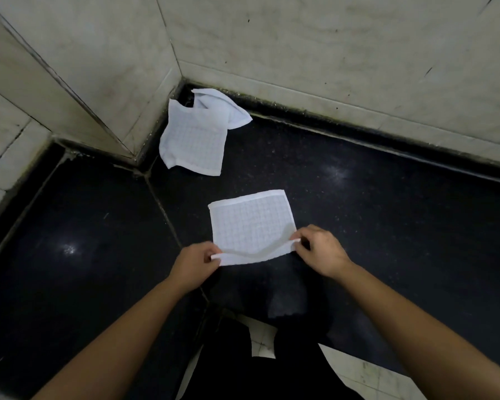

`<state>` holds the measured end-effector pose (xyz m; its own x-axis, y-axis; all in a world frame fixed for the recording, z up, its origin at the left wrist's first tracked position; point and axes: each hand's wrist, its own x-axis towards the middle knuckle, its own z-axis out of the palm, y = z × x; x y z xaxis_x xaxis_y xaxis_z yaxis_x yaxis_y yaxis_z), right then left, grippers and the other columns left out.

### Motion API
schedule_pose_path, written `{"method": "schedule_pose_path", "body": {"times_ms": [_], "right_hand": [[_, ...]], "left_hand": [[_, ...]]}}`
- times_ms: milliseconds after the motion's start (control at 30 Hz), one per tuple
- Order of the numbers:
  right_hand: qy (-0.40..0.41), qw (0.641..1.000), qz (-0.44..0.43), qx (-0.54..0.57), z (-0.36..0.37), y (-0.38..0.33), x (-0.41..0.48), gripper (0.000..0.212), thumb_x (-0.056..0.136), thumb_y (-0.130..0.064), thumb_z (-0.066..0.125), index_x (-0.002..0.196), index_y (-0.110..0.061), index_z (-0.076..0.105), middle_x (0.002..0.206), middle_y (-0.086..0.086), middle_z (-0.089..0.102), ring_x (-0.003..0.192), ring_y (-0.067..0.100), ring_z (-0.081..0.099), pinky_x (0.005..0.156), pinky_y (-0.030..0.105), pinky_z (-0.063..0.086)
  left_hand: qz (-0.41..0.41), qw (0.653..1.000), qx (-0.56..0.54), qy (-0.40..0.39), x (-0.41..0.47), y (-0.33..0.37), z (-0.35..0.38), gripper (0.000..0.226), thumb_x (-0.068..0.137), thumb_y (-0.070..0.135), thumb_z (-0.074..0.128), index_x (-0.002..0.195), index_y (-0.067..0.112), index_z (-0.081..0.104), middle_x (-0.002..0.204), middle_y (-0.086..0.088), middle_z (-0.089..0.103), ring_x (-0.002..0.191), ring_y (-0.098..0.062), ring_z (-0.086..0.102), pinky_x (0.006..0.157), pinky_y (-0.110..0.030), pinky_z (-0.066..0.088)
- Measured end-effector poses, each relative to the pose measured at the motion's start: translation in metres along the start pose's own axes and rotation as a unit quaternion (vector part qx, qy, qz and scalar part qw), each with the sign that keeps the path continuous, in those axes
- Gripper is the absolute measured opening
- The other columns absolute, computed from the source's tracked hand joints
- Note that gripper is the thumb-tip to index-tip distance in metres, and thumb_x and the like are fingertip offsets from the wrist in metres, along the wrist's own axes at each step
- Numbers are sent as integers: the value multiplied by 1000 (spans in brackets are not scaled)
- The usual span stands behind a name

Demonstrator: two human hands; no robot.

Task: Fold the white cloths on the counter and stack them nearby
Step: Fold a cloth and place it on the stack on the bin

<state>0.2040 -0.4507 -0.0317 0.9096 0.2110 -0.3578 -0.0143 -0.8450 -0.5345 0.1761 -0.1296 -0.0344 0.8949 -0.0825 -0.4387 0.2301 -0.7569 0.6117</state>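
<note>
A white checked cloth (251,223) lies spread on the black counter (387,215) in front of me. My left hand (192,265) pinches its near left corner and my right hand (319,251) pinches its near right corner. The near edge is lifted slightly off the counter and sags between my hands. A second white cloth (195,137) lies crumpled in the far corner against the wall, with another white piece (225,106) bunched at its top right; I cannot tell whether that is a separate cloth.
Pale tiled walls (329,47) close in the counter at the back and left, meeting in a corner. A seam (162,206) runs diagonally across the counter. The counter's front edge and a pale tiled floor (367,373) show below my arms.
</note>
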Motion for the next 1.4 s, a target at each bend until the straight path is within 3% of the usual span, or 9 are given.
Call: {"method": "schedule_pose_path", "body": {"times_ms": [133,233,367,533,800,933,1067,1200,1400], "right_hand": [[59,973,120,186,-7,-17,44,28,91,-24,69,120,-25,68,97,-8,66,93,10,63,90,25,51],[70,950,165,257,-5,-22,78,28,91,-25,69,120,-25,69,101,-3,70,99,15,66,94,31,54],[93,937,190,276,-1,-23,109,28,92,-23,68,120,-25,67,92,-11,65,98,12,63,99,32,51],[109,925,210,299,2,-20,122,27,93,-24,66,119,-27,66,96,-10,65,101,14,64,99,36,53],[126,942,191,244,6,-21,130,26,93,-28,66,119,-26,64,92,-13,63,94,11,63,83,22,50],[171,980,88,54,8,-25,110,43,97,-36,58,137,-20,53,128,3,54,107,17,58,94,35,50],[95,980,-57,-166,21,-35,91,57,105,-43,34,155,-16,27,161,20,19,145,37,24,118,53,27],[-28,967,-21,-251,44,-30,95,72,100,-63,7,157,-26,-16,161,16,-29,150,35,-21,122,55,-7],[-26,977,20,-211,39,-14,93,82,95,-73,13,157,-27,-13,164,14,-20,152,33,-12,123,53,-2]], "left_hand": [[-118,964,-223,88,28,10,-15,16,83,11,76,92,20,68,91,1,69,83,-10,64,72,-21,50],[-175,919,-335,114,52,14,-19,16,84,12,75,98,17,67,94,-2,69,77,-8,63,57,-14,47],[-218,893,-367,145,79,14,-20,20,85,14,74,103,17,66,94,4,69,79,-6,63,56,-16,45],[-227,889,-355,179,97,7,-16,24,84,15,76,107,15,67,100,-2,69,91,-14,64,85,-31,54],[-164,938,-212,219,106,4,-10,24,87,21,73,108,17,63,85,9,61,77,-2,58,86,-31,53],[-46,969,-22,244,91,5,-3,44,93,33,62,130,11,53,119,-8,58,105,-22,56,88,-40,49],[114,950,215,196,82,8,11,56,101,40,45,147,9,38,154,-19,33,139,-36,34,107,-51,35],[110,932,338,71,88,1,31,72,100,58,12,158,15,5,165,-15,-3,152,-31,-1,119,-56,9],[99,921,374,45,92,-9,33,76,97,65,3,157,18,2,165,-15,-2,152,-31,0,119,-61,10]]}}
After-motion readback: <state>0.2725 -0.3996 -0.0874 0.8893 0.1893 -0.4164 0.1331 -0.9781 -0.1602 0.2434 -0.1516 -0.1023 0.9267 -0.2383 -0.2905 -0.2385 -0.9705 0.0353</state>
